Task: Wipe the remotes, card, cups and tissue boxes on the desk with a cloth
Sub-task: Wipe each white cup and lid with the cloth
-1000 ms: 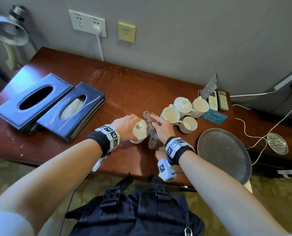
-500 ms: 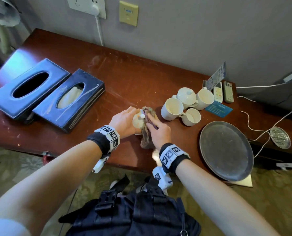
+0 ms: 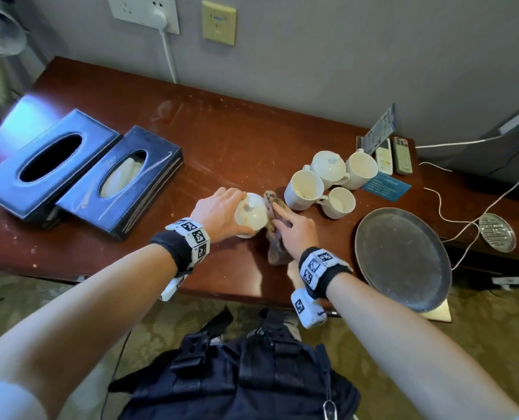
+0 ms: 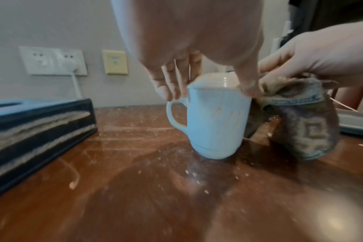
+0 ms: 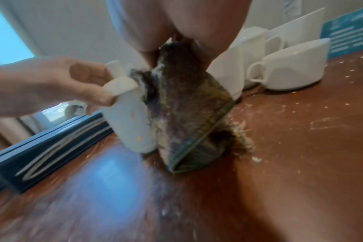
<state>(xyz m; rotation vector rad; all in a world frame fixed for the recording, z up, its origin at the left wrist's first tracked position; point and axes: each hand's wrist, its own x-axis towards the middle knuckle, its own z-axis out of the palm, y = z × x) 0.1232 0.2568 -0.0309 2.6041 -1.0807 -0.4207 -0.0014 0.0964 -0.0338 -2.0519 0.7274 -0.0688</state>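
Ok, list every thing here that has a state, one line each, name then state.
lidded cup: upright on the desk, lid on, steadied from above by the left hand
cloth: bunched, pressed to the cup's side by the right hand
near tissue box: tissue showing in its slot
far tissue box: slot dark
second lidded cup: lid on
three open cups: upright, no lids
wall plug: plugged in

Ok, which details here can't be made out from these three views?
- Print on the blue card: too small in the head view, cut off in the right wrist view.
- Right hand fingertips: buried in the cloth.
- Lidded cup contents: covered by its lid and the left hand.
- Remotes: buttons too small.
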